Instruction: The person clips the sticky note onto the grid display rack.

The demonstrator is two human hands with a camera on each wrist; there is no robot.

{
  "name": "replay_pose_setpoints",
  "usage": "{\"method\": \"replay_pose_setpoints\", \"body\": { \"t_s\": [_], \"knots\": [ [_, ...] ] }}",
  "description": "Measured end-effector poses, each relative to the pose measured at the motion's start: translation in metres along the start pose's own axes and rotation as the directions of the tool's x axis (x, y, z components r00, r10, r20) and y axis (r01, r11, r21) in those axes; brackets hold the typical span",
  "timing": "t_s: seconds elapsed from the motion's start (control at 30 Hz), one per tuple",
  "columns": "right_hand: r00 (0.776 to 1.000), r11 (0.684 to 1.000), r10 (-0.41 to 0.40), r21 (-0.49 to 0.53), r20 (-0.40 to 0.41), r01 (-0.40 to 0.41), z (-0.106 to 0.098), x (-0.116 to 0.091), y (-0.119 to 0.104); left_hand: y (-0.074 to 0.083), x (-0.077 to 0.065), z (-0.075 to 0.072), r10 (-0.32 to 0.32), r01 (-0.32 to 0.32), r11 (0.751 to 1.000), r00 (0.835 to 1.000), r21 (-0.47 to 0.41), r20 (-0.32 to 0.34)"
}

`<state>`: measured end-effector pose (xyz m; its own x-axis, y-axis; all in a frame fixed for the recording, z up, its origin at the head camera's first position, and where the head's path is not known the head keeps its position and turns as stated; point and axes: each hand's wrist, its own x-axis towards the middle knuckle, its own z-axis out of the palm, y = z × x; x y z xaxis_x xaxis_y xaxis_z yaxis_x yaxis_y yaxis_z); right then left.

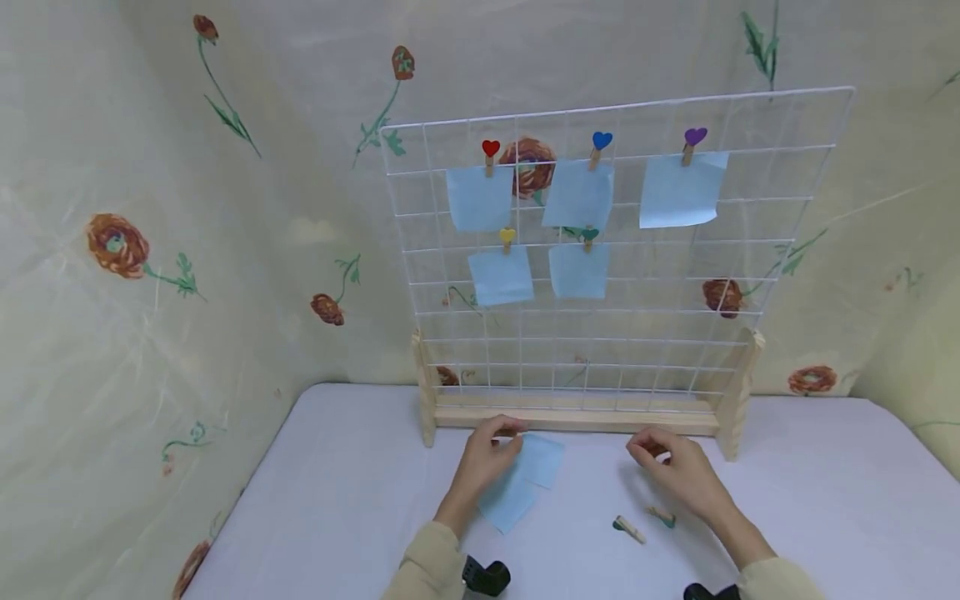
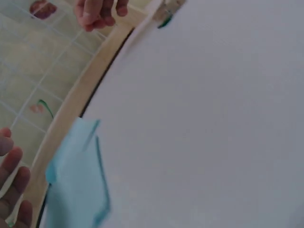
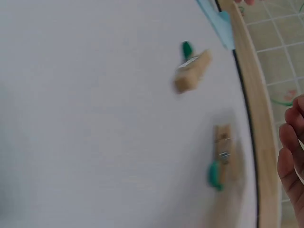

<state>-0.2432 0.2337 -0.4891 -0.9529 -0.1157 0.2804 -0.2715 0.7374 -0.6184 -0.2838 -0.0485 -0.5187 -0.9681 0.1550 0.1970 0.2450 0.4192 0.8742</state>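
Observation:
My left hand [image 1: 489,458] is over blue paper sheets [image 1: 507,502] that overlap on the table; in the left wrist view its loosely bent fingers [image 2: 16,183] show no object between them. The sheets [image 2: 78,175] appear there beside the rack's wooden base. My right hand [image 1: 678,467] hovers over the table, its fingers loosely curved with nothing visible in them. Closest to it lie two small wooden clothespins, one [image 1: 628,529] left of the other [image 1: 662,517]. Both bear green ornaments, as the right wrist view of the nearer-to-rack clothespin [image 3: 223,152] and its neighbour [image 3: 191,73] shows.
Behind the hands stands a white wire grid [image 1: 637,338] in a wooden stand [image 1: 573,418]. Several blue sheets [image 1: 501,277] hang on it from heart-topped clothespins in red, blue, purple, yellow and green. A flower-patterned cloth [image 1: 315,100] covers the wall behind the white table [image 1: 352,483].

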Motion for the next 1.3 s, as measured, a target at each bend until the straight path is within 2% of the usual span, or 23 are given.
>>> {"method": "replay_pose_setpoints", "body": {
  "t_s": [0.2, 0.33, 0.6, 0.7, 1.0, 1.2, 1.3],
  "knots": [
    [0.997, 0.996, 0.071, 0.049, -0.007, -0.07, 0.008, -0.015, 0.011, -0.017, -0.022, -0.01, 0.05, -0.049, 0.999, 0.998, 0.009, -0.049],
    [0.995, 0.994, 0.099, 0.052, 0.008, -0.099, 0.011, -0.025, 0.017, -0.025, -0.032, -0.011, 0.081, -0.081, 0.997, 0.995, 0.013, -0.061],
    [0.994, 0.989, 0.107, 0.103, -0.012, -0.105, 0.016, -0.043, 0.023, -0.03, -0.047, -0.008, 0.059, -0.055, 0.997, 0.995, 0.055, -0.075],
    [0.991, 0.985, 0.13, 0.115, -0.021, -0.127, 0.019, -0.05, 0.024, -0.03, -0.05, -0.009, 0.047, -0.039, 0.994, 0.995, 0.098, -0.088],
    [0.976, 0.975, 0.165, 0.172, -0.139, -0.141, 0.033, -0.073, 0.018, -0.035, -0.058, -0.01, 0.131, -0.119, 0.979, 0.989, 0.164, -0.066],
    [0.975, 0.979, 0.147, 0.164, -0.167, -0.119, 0.033, -0.074, 0.014, -0.035, -0.059, -0.009, 0.108, -0.094, 0.979, 0.992, 0.183, -0.072],
    [0.971, 0.98, 0.154, 0.15, -0.181, -0.128, 0.029, -0.074, 0.016, -0.033, -0.054, -0.005, 0.131, -0.111, 0.971, 0.988, 0.211, -0.081]
  ]
}}
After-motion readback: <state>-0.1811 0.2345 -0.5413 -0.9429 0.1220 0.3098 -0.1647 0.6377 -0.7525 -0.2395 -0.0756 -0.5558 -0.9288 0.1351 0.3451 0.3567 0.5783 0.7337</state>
